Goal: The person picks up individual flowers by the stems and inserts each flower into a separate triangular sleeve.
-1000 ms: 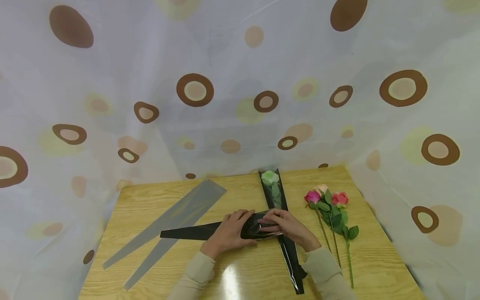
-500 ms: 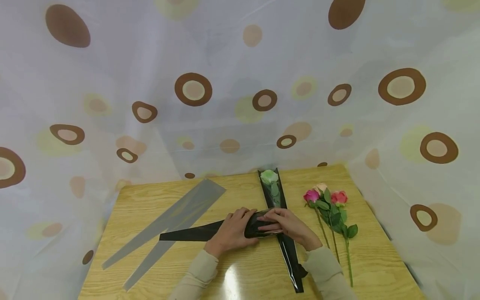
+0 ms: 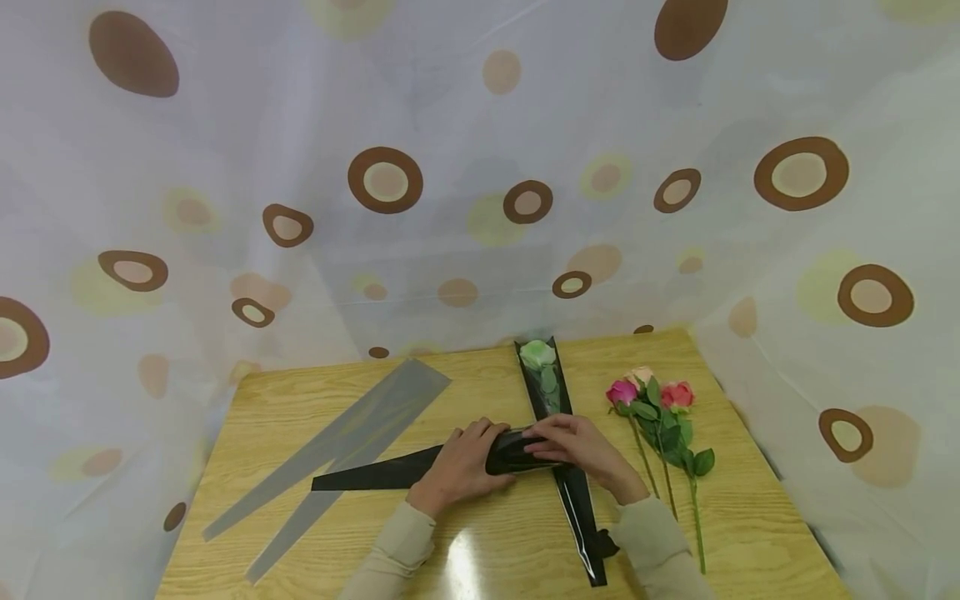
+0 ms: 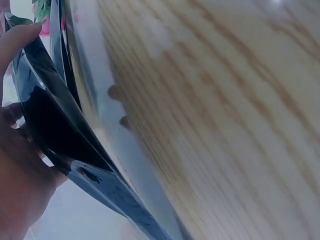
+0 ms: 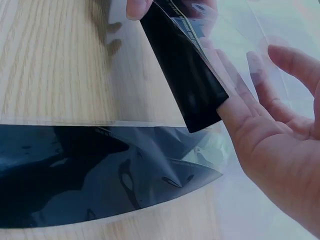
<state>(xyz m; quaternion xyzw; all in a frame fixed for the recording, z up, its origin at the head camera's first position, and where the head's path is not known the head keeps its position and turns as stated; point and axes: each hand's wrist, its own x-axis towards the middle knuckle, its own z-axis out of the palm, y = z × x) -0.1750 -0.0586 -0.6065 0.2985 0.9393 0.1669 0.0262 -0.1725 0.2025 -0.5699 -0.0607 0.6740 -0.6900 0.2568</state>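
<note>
My left hand grips a black, tapered flower sleeve round its wider half, the narrow tail lying toward the left. In the left wrist view the sleeve bulges, with my thumb along one edge. My right hand is at the wide mouth, pinching the film there; in the right wrist view one finger shows through clear film. Some fingertips are hidden. Beneath the mouth lies a second black sleeve, holding a pale green-white rose at its far end.
Two grey tapered sleeves lie overlapping at left on the wooden table. Three loose stemmed roses lie at right: magenta, peach and coral. A small black piece is by the second sleeve. A patterned curtain surrounds the table.
The held sleeve's narrow tail has shifted slightly left and down. My right fingers have moved a little to the right at the mouth. My left hand keeps its grip.
</note>
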